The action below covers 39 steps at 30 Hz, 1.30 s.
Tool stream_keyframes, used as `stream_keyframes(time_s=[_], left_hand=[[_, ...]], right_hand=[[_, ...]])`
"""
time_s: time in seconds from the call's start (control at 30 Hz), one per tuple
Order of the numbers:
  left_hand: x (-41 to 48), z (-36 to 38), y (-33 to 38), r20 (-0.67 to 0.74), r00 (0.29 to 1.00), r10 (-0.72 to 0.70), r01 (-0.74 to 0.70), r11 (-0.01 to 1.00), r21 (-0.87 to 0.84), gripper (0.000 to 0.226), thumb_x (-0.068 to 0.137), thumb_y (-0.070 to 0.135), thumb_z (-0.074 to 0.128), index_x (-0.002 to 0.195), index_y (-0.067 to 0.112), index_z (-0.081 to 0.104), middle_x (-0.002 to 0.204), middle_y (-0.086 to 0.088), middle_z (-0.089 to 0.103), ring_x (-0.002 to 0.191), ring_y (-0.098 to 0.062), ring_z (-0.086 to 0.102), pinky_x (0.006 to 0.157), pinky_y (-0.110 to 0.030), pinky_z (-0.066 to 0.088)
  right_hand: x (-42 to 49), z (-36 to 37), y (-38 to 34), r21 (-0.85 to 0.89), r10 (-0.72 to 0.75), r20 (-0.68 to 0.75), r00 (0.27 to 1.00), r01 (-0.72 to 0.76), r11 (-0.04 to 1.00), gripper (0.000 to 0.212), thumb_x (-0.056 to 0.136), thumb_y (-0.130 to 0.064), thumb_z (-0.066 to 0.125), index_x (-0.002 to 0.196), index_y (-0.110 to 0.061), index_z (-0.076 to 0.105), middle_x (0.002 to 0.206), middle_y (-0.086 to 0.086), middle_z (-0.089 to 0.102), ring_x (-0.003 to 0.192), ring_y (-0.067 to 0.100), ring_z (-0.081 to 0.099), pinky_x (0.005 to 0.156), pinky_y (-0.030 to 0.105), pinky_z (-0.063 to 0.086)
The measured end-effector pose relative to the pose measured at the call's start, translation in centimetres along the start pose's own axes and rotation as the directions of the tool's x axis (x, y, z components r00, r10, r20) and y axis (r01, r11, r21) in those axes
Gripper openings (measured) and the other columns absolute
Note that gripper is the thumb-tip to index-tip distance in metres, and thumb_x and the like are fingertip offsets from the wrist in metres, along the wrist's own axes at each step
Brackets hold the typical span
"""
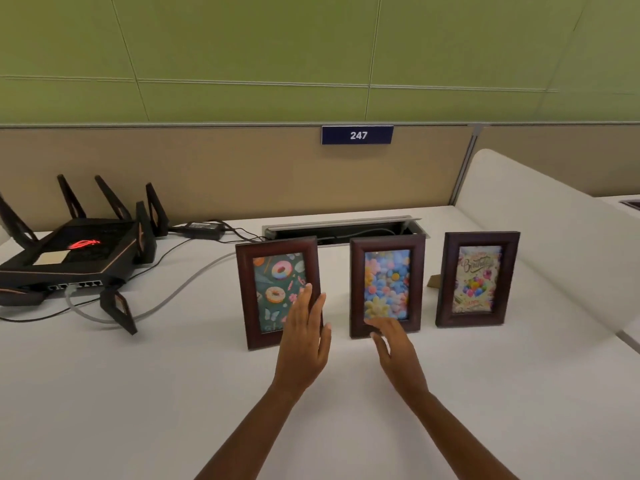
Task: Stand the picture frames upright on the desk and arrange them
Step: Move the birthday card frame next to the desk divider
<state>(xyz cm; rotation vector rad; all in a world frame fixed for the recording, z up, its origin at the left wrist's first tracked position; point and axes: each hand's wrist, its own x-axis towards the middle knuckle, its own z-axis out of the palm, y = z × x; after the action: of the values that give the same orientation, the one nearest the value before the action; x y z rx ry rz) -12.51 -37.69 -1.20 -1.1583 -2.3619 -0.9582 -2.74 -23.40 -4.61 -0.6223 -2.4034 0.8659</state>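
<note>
three dark wooden picture frames stand upright in a row on the white desk (138, 393), each with its long axis vertical and its glass face turned toward the person. the donut frame (277, 292) is on the left, turned slightly so its face angles a little toward the right. the flower frame (387, 285) stands in the middle, nearly square to the camera. the birthday frame (478, 278) is on the right, with a brown easel stand (434, 281) poking out behind its left edge. gaps of bare desk separate the three, so none touch each other.

the left hand (306, 337) is spread flat with fingers straight and close together, overlapping the lower right corner of the donut frame; whether the fingertips press the frame or only hover in front of it cannot be told. the right hand (394, 344) is loosely spread, fingers blurred, right at the bottom rail of the flower frame, gripping nothing.

behind the frames an open cable tray (346, 230) is sunk into the desk. to the left sits a black router (74, 254) with upright antennas and a red glowing logo, a grey cable (173, 296) looping from its front and a black power adapter (202, 229) behind it. a blue plate reading 247 (357, 135) is fixed on the beige partition (173, 174), with a green wall (277, 53) above.
</note>
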Motion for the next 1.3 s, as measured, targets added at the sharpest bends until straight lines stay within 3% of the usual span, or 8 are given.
stream_keyframes(time_s=[0.3,0.53,0.63,0.73,0.87,0.97,1.07,1.3], left_hand=[[1.9,4.0,7.5,0.098,0.983,0.156,-0.145,0.983,-0.109,0.045,0.077,0.011,0.06,0.12,-0.001,0.055,0.127,-0.025,0.058,0.117,-0.039,0.055,0.086,-0.046,0.052],[3.5,8.1,12.9,0.185,0.973,0.138,-0.082,0.956,-0.282,0.053,0.092,0.017,0.042,0.142,0.012,0.024,0.152,-0.006,0.028,0.142,-0.018,0.023,0.11,-0.021,0.015],[4.4,10.0,14.7,0.276,0.956,0.099,-0.008,0.949,-0.315,0.057,0.095,0.02,0.038,0.145,0.014,0.011,0.157,-0.002,0.014,0.144,-0.012,0.013,0.109,-0.014,0.009],[5.2,12.0,16.5,0.368,0.929,0.024,0.1,0.944,-0.315,0.061,0.096,0.025,0.036,0.145,0.012,0.002,0.158,-0.005,0.004,0.145,-0.014,0.006,0.115,-0.021,0.01],[6.1,14.0,18.2,0.403,0.904,-0.138,0.272,0.916,-0.295,0.067,0.096,0.025,0.038,0.145,0.008,-0.005,0.158,-0.008,-0.001,0.146,-0.019,0.003,0.116,-0.028,0.015],[6.6,15.2,18.6,0.415,0.88,-0.232,0.364,0.89,-0.274,0.069,0.096,0.023,0.038,0.144,0.007,-0.008,0.158,-0.01,0.0,0.145,-0.022,0.008,0.115,-0.03,0.022],[7.1,16.3,18.6,0.432,0.858,-0.279,0.419,0.866,-0.274,0.068,0.096,0.019,0.039,0.145,0.008,-0.008,0.157,-0.01,0.006,0.144,-0.023,0.015,0.113,-0.031,0.027],[7.7,18.3,17.5,0.505,0.734,-0.454,0.657,0.664,-0.358,0.053,0.095,0.013,0.042,0.142,0.004,0.019,0.143,-0.019,0.042,0.132,-0.03,0.041,0.11,-0.04,0.036]], right_hand=[[1.6,-8.5,3.9,-0.212,-0.228,-0.173,0.958,0.19,0.959,0.023,0.082,0.003,0.059,0.104,-0.001,0.064,0.105,0.019,0.067,0.1,0.03,0.064,0.085,0.025,0.046],[2.8,-13.3,8.9,-0.117,-0.038,-0.33,0.943,-0.001,0.993,0.025,0.088,0.002,0.051,0.112,0.005,0.057,0.118,0.027,0.057,0.115,0.038,0.053,0.091,0.037,0.047],[3.4,-14.9,10.6,-0.043,0.017,-0.365,0.931,-0.035,0.998,0.025,0.089,0.0,0.05,0.113,0.003,0.054,0.117,0.025,0.054,0.113,0.032,0.054,0.082,0.027,0.052],[4.1,-16.2,12.2,0.001,0.052,-0.418,0.907,-0.056,0.998,0.028,0.089,0.0,0.05,0.116,0.001,0.053,0.118,0.024,0.054,0.111,0.028,0.054,0.076,0.016,0.044],[5.5,-17.3,13.9,0.17,0.187,-0.444,0.876,-0.123,0.978,0.034,0.091,-0.005,0.047,0.125,0.0,0.047,0.126,0.022,0.051,0.117,0.03,0.051,0.089,0.027,0.042],[6.9,-17.9,14.8,0.339,0.333,-0.336,0.881,-0.217,0.916,0.037,0.094,-0.018,0.045,0.129,-0.005,0.044,0.131,0.017,0.051,0.119,0.028,0.051,0.089,0.026,0.042],[8.1,-18.4,15.2,0.461,0.383,-0.156,0.91,-0.276,0.843,0.031,0.095,-0.029,0.038,0.113,-0.009,0.054,0.115,0.013,0.06,0.104,0.023,0.057,0.071,0.007,0.048],[10.7,-18.9,17.0,0.579,0.363,0.277,0.89,-0.456,0.676,0.025,0.091,-0.044,0.039,0.098,-0.027,0.055,0.095,-0.008,0.064,0.089,0.009,0.061,0.075,0.027,0.049]])
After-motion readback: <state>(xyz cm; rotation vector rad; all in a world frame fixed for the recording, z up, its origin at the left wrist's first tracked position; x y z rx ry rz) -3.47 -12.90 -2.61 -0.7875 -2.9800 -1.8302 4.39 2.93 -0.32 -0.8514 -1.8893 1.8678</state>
